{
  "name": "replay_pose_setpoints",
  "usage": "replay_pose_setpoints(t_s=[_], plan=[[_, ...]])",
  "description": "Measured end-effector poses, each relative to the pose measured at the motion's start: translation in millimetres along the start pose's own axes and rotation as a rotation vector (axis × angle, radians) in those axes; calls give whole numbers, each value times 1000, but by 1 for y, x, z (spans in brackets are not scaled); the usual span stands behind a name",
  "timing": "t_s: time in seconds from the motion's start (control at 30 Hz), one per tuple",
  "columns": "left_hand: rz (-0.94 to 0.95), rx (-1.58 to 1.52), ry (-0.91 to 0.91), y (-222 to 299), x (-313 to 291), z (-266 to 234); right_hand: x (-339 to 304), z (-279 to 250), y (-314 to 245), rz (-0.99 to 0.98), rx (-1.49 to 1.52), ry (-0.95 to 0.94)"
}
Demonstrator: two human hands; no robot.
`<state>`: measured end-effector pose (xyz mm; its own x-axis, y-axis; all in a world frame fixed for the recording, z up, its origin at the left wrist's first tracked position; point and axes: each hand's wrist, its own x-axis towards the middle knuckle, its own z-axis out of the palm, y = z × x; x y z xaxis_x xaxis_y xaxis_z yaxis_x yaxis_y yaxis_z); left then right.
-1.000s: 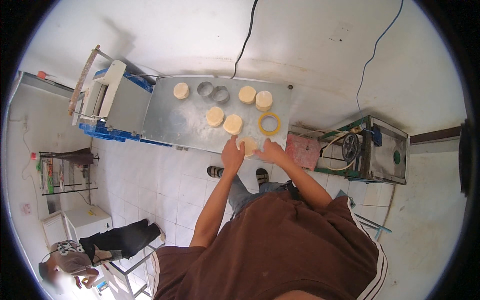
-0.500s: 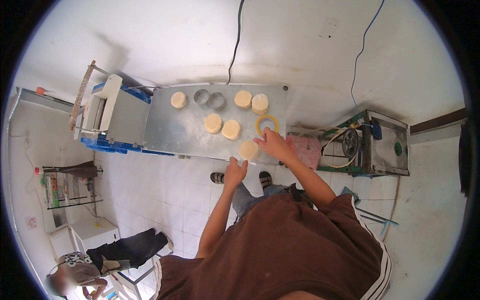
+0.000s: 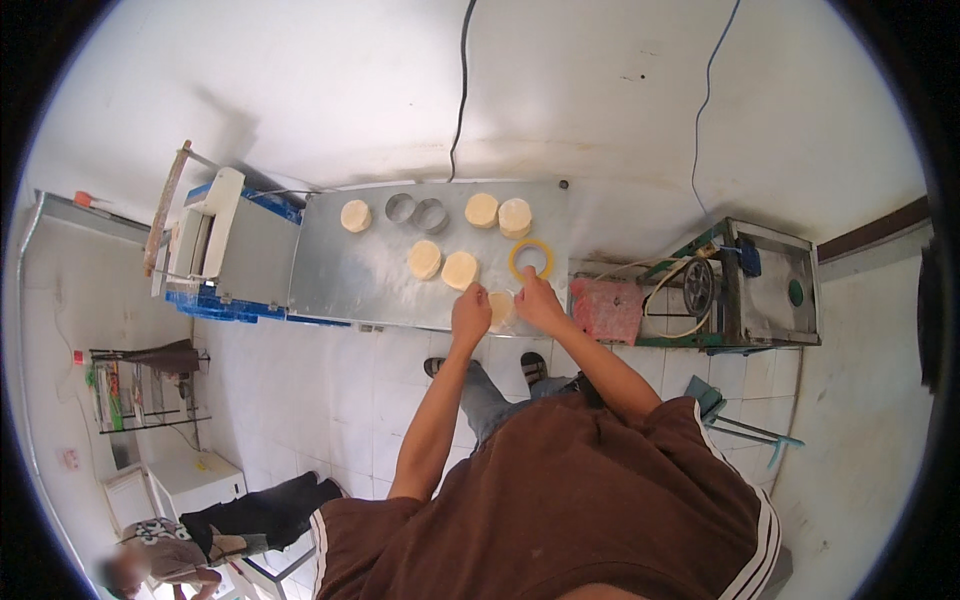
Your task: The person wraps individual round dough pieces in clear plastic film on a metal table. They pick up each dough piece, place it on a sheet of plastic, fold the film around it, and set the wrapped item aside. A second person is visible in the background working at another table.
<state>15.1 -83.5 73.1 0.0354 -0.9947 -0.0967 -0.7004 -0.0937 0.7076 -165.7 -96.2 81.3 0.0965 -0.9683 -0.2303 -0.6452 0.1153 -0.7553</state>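
A floured steel worktable [image 3: 350,275] carries six pale dough rounds [image 3: 459,269], one at the near edge under the hands, two empty metal ring moulds [image 3: 416,211] and a yellow ring [image 3: 530,259].

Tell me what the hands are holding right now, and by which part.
Both hands, left hand and right hand, rest on a flat dough round at the metal table's near edge, one on each side; whether the fingers grip it cannot be told.

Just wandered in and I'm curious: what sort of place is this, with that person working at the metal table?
Probably a small bakery or dough workshop. Round dough discs lie on a floured metal table, with ring cutters beside them and a roller machine at the table's end.
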Motion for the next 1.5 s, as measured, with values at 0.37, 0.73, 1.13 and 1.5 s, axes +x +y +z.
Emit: replay_pose_setpoints(t_s=[0.37,0.73,1.13,1.5], plan=[[-286,-152,80,-25,-50,-5,3,14,-18,-228,-92,58],[-334,-196,227,-31,-57,-17,40,36,-39,-293,-476,-95],[-323,-321,232,-24,-54,-21,-2,6,-40,-256,-391,-63],[-629,-860,49,-42,-42,5,39,35,-8,70,138,-340]])
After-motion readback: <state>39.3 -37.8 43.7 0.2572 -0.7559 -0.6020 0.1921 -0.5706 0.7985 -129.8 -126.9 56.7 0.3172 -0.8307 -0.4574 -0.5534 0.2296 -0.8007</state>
